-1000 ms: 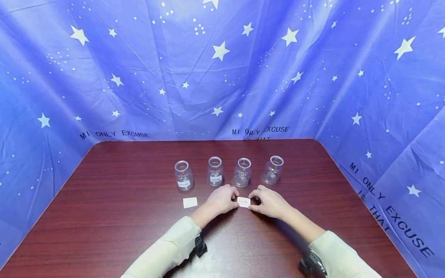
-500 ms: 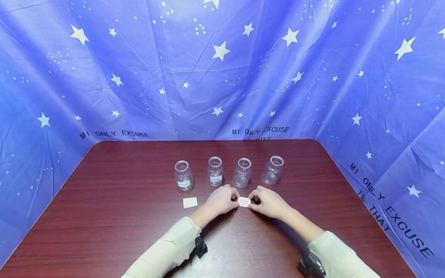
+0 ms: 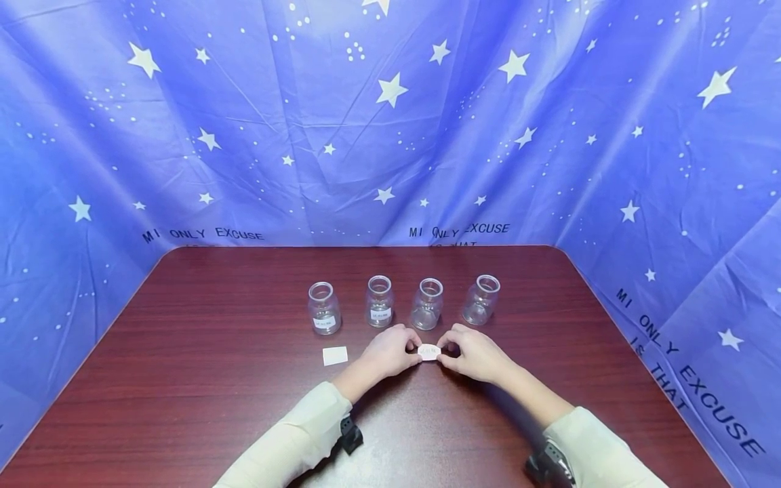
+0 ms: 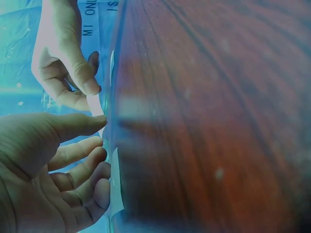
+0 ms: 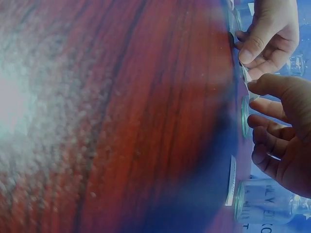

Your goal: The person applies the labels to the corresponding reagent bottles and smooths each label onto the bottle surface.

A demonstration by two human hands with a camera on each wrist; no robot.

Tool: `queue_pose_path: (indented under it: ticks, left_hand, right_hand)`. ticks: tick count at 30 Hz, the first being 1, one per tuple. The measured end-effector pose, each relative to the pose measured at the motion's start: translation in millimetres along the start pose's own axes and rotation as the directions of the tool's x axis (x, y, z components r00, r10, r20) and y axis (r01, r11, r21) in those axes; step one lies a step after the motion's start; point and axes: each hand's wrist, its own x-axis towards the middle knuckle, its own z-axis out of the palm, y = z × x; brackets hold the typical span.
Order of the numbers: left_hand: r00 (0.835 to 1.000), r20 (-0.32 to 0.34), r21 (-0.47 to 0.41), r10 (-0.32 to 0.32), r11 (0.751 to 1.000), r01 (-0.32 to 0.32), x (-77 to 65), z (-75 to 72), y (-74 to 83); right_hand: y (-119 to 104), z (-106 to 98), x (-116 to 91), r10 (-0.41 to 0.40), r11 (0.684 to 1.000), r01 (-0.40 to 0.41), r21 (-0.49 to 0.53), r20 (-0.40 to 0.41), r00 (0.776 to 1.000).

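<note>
In the head view, a small white paper label [image 3: 429, 352] with faint writing is stretched between my two hands, bowed in the middle. My left hand [image 3: 390, 352] pinches its left end between thumb and fingers. At the other end, my right hand [image 3: 474, 352] pinches it likewise. Just beyond the hands stands a clear glass jar [image 3: 426, 305] with no label showing, and another such jar [image 3: 481, 300] is to its right. Two jars on the left carry white labels: the leftmost jar [image 3: 324, 308] and the jar beside it [image 3: 379, 301].
A blank-looking white label [image 3: 335, 356] lies on the dark red wooden table [image 3: 213, 379], left of my left hand. Near the right hand, a white paper strip [image 5: 231, 180] lies by a jar's base in the right wrist view. A blue starry curtain [image 3: 342, 122] surrounds the table.
The label between my hands has gone from a flat rectangle to a bowed shape with its ends curving. Both hands keep almost the same place, and the jars stay put.
</note>
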Motion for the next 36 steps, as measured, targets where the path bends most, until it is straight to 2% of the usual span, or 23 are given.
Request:
queue_pose_path:
  ticks: [4, 9, 14, 17, 22, 29, 36]
  left_hand:
    - [1.0, -0.022, -0.045, 0.008, 0.999, -0.009, -1.0, -2.6, 0.3]
    - [0.999, -0.028, -0.136, -0.025, 0.99, 0.021, -1.9, -5.4, -0.6]
    - [0.997, -0.014, -0.275, -0.08, 0.959, 0.073, -4.8, -9.6, -0.5]
    - [0.994, -0.002, -0.325, -0.11, 0.94, 0.103, -5.6, -10.4, -0.7]
    - [0.99, -0.002, -0.345, -0.138, 0.93, 0.129, -6.3, -8.7, -2.5]
    - [0.993, -0.019, -0.367, -0.119, 0.925, 0.104, -7.4, -7.5, -4.6]
    - [0.993, 0.0, -0.386, -0.118, 0.916, 0.109, -8.0, -9.8, -4.5]
  right_hand:
    - [0.5, -3.4, -0.3, -0.002, 1.0, 0.002, 0.007, -0.015, 1.0]
    - [0.7, -6.7, -0.2, 0.004, 0.999, -0.003, 0.032, -0.032, 0.999]
    - [-1.4, -9.0, 0.6, 0.015, 0.998, -0.011, 0.066, -0.055, 0.998]
    - [-2.1, -9.0, 0.3, 0.014, 0.997, -0.009, 0.077, -0.072, 0.997]
    - [-1.9, -7.6, 0.5, 0.01, 0.996, -0.001, 0.094, -0.087, 0.996]
    - [-1.9, -6.4, 0.8, 0.014, 0.993, -0.003, 0.115, -0.097, 0.995]
    - [-4.3, -4.6, 2.0, -0.023, 0.99, 0.05, 0.133, -0.198, 0.98]
